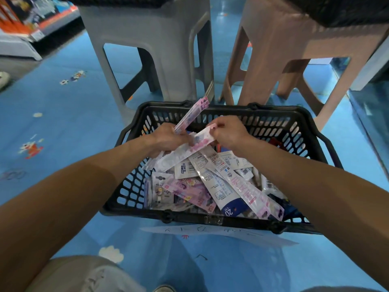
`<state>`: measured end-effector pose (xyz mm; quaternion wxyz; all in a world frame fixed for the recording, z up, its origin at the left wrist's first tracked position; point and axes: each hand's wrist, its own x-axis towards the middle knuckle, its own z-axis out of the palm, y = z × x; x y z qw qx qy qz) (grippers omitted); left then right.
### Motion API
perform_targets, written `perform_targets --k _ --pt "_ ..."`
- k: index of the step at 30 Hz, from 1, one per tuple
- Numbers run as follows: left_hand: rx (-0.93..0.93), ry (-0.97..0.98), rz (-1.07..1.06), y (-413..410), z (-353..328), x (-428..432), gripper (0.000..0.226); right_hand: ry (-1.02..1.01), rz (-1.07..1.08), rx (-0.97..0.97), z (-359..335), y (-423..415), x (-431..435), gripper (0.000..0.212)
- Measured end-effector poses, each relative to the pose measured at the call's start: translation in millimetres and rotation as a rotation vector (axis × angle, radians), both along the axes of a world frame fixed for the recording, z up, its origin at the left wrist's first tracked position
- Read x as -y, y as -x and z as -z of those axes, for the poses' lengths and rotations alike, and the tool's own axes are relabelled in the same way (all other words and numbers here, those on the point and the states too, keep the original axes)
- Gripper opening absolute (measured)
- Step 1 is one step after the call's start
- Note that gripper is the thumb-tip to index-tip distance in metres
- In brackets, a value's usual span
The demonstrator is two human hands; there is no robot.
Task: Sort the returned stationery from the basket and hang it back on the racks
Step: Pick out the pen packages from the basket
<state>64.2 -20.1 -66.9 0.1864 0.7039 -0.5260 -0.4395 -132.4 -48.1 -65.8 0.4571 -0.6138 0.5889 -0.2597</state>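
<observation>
Nearest, at six o'clock, the black basket (134, 192) is full of packaged stationery (212, 182), so sorting looks barely begun and no rack is visible. Above it, the left hand (166, 139) clasps long pink packets (192, 115); the right hand (228, 133) pinches another packet's (202, 137) end. Stools (155, 39) stand at twelve.

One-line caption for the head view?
Both hands, left and right, lift long packets from a black basket of stationery.
</observation>
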Motion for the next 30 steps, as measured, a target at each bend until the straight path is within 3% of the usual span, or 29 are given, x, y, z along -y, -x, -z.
perform_targets --k 4,6,9,13,20,22,26,30 --pt "-0.051 -0.084 0.016 -4 -4 -2 0.094 0.159 0.013 0.154 -23 19 8 0.017" --pt "-0.023 -0.132 0.096 3 -11 -5 0.112 0.174 0.027 0.194 -32 28 8 0.015" --pt "-0.032 -0.181 0.191 15 -22 -7 0.087 0.1 -0.01 0.224 -37 39 5 0.02" --pt "-0.146 -0.352 0.271 9 -24 -5 0.102 0.008 -0.061 0.245 -38 52 8 0.021" --pt "0.064 -0.268 0.349 16 -34 -7 0.083 -0.042 -0.059 0.208 -39 55 11 0.02" --pt "-0.026 -0.291 0.309 18 -34 -9 0.073 -0.018 -0.009 0.218 -38 53 10 0.018" --pt "-0.393 -0.435 0.298 29 -37 -15 0.073 0.093 0.103 0.187 -32 40 12 0.02" --pt "-0.47 -0.4 0.265 30 -38 -9 0.08 0.19 0.099 0.053 -19 39 17 0.024"
